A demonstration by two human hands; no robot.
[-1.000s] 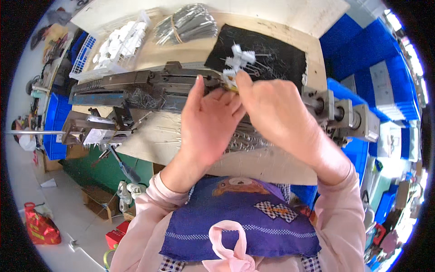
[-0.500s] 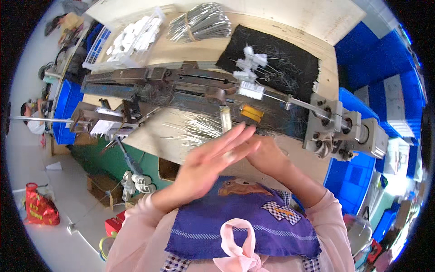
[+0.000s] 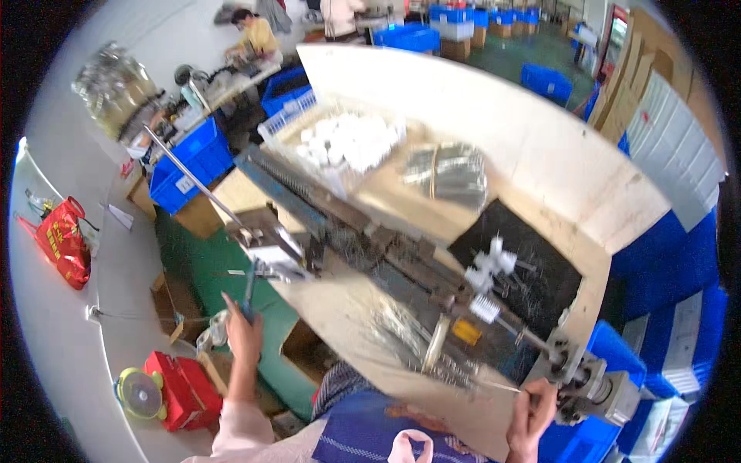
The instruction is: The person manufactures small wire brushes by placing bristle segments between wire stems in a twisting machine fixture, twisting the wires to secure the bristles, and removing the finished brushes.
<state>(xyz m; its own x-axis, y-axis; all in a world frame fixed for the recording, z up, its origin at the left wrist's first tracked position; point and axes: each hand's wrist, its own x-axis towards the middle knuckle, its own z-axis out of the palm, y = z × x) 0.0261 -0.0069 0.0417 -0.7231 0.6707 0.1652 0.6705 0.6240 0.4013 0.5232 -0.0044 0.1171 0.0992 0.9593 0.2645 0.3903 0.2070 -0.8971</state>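
Observation:
At the left end of the metal machine, my left hand closes round the lower end of a blue-grey lever handle, one finger sticking out. My right hand is at the lower right, pinching a thin metal wire by the machine's motor end. A white-bristled brush sits on the spindle. Close to it are a yellow block and a pale upright bar. Loose wires lie spread along the machine's near side.
Finished-looking white brushes rest on a black mat. Behind the machine stand a clear bin of white pieces and a tied wire bundle. Blue crates flank the bench; a red box is at lower left.
My hands, together in front of the machine before, have parted. The left has gone to the lever handle, the right to the motor end with a wire. The view has swung round.

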